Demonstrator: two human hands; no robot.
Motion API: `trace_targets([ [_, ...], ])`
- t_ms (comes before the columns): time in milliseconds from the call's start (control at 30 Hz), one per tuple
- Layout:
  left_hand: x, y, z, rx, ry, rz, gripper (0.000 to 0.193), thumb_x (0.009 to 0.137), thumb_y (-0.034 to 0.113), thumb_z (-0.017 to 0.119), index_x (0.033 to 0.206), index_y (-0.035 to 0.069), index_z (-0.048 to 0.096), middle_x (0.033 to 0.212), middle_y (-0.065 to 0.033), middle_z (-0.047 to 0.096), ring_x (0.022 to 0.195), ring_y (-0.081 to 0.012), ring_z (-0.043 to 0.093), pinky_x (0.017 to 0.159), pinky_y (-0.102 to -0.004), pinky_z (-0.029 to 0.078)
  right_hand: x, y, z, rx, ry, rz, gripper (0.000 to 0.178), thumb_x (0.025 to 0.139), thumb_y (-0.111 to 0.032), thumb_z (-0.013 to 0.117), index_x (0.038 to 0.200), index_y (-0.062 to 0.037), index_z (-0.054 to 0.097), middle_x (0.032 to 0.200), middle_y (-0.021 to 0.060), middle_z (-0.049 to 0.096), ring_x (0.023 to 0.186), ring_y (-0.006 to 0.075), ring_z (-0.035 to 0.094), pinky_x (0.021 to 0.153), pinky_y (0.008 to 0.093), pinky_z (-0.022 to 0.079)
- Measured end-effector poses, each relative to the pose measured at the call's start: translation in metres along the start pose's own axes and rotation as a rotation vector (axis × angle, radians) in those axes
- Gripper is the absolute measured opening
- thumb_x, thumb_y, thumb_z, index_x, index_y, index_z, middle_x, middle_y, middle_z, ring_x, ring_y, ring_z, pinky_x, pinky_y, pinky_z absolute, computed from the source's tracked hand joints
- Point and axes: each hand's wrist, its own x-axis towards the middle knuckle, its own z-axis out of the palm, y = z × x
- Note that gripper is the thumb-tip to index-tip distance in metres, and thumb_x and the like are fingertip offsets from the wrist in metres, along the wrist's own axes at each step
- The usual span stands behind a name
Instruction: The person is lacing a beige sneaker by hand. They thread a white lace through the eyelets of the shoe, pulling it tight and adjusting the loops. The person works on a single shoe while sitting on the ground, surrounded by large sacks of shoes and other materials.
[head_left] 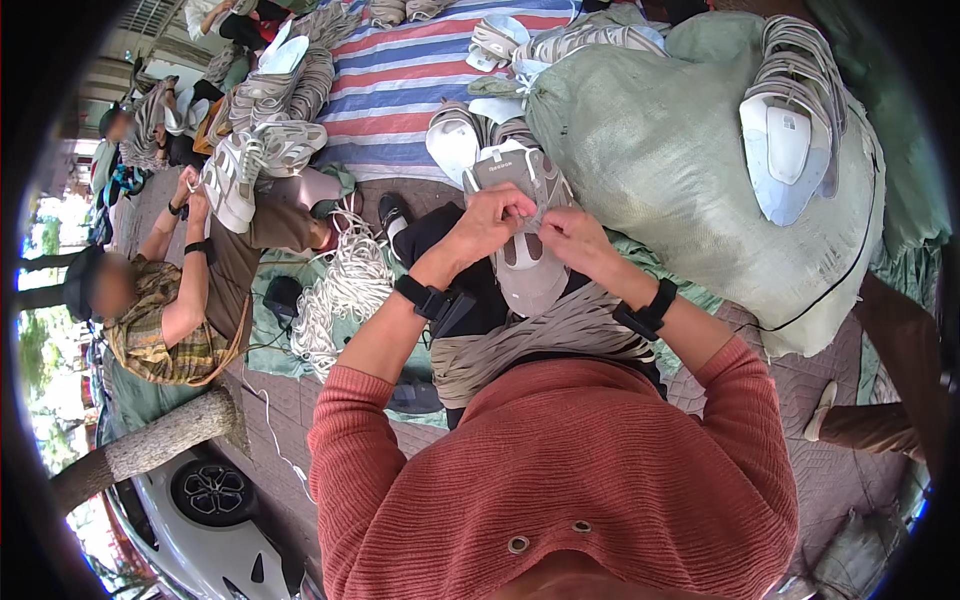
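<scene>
A grey-and-beige shoe upper (532,275) without a sole lies over my lap, its toe end toward me. My left hand (492,222) is closed over its left side, fingertips pinched near the lacing area. My right hand (580,242) is closed in a pinch at the opposite side, close to the left fingertips. Whatever thin thing the fingers hold is too small to make out. A bundle of flat grey-beige shoelaces (545,345) lies across my lap, below the upper. Just beyond my hands, more shoe uppers (455,140) with white insides rest beside the sack.
A bulging pale green sack (670,190) stands at right, with nested shoe uppers (790,130) on it. A heap of white laces (350,280) lies at left, near a seated co-worker (175,300) handling laces at shoe uppers (235,180). Ahead spreads a striped sheet (400,90).
</scene>
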Motion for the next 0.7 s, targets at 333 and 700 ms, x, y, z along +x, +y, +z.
trace_targets([
  [333, 0.003, -0.001, 0.006, -0.010, 0.102, 0.125, 0.022, 0.077, -0.010, 0.056, 0.094, -0.002, 0.067, 0.087, -0.0071, 0.060, 0.074, -0.0144, 0.055, 0.068, -0.0280, 0.045, 0.008, 0.002, 0.009, 0.504, 0.031, 0.266, 0.026, 0.087, -0.020, 0.053, 0.067, -0.0040, 0.058, 0.060, -0.0022, 0.046, 0.058, 0.0065, 0.042, 0.050, 0.0239, 0.031],
  [700, -0.001, 0.004, 0.002, -0.036, -0.026, 0.082, 0.020, 0.085, -0.006, 0.055, 0.101, 0.001, 0.065, 0.097, -0.0027, 0.056, 0.088, -0.0133, 0.052, 0.081, -0.0268, 0.043, -0.006, -0.020, -0.035, -0.594, 0.199, -0.438, 0.032, 0.077, -0.026, 0.074, 0.104, -0.0178, 0.061, 0.095, 0.0029, 0.055, 0.097, 0.0228, 0.057, 0.086, 0.0427, 0.037],
])
